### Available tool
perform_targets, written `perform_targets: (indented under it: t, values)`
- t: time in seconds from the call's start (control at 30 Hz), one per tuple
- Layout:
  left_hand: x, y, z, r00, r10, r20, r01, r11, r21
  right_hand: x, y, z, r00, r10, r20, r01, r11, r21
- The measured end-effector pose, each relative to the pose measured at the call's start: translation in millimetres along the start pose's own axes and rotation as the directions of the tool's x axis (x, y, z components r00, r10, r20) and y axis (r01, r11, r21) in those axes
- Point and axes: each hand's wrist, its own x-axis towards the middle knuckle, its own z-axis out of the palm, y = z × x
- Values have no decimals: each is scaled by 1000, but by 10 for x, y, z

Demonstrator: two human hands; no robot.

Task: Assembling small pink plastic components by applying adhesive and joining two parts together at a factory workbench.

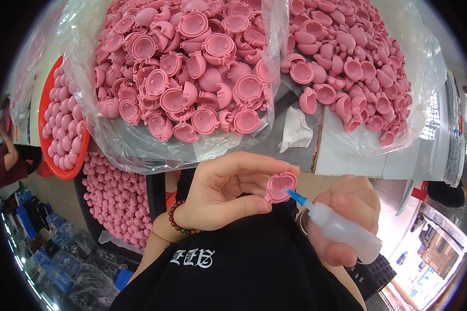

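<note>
Between the thumb and fingers of my left hand (pixel 220 192) is a pink plastic half shell (pixel 281 185), its hollow side turned toward me. My right hand (pixel 350 212) is wrapped round a translucent white squeeze bottle (pixel 345 230) with a blue nozzle (pixel 296 197). The nozzle's tip meets the shell's hollow or its near rim; I cannot tell which. Whatever is inside the bottle is too cloudy to make out. Beyond my hands, a large heap of similar pink half shells (pixel 205 120) lies on a clear plastic bag (pixel 140 160).
At the right is a second heap of smaller pink shells (pixel 353 67) on plastic. A crumpled white tissue (pixel 297 129) lies between the heaps. At the left stand a red basin (pixel 45 155) of pink balls and a dark crate (pixel 155 194) of small pink pieces. Another person's arm (pixel 9 150) shows far left.
</note>
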Motion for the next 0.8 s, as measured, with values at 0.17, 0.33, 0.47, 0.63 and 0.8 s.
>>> perform_targets:
  t: [0.17, 0.33, 0.47, 0.63, 0.8]
  values:
    - [0, 1, 17, 1000, -6, -11, 6, 1000, 8, -1, 41, -9, 993, -61, -104, 57, 998, -37]
    - [-12, -4, 10, 997, 71, -26, -69, 995, 66, -20, 56, -18, 992, -65, -106, 60, 997, -53]
    - [-10, -22, 20, 989, 149, -24, -147, 986, 83, -34, 5, -69, 993, -62, -101, 55, 996, -66]
    - [-18, -42, 16, 974, 219, -54, -212, 970, 116, -86, -64, -51, 999, 15, -33, -15, 1000, 17]
    - [-8, -81, 8, 970, 240, -44, -227, 953, 199, -124, -92, -36, 996, 52, -66, -40, 984, 172]
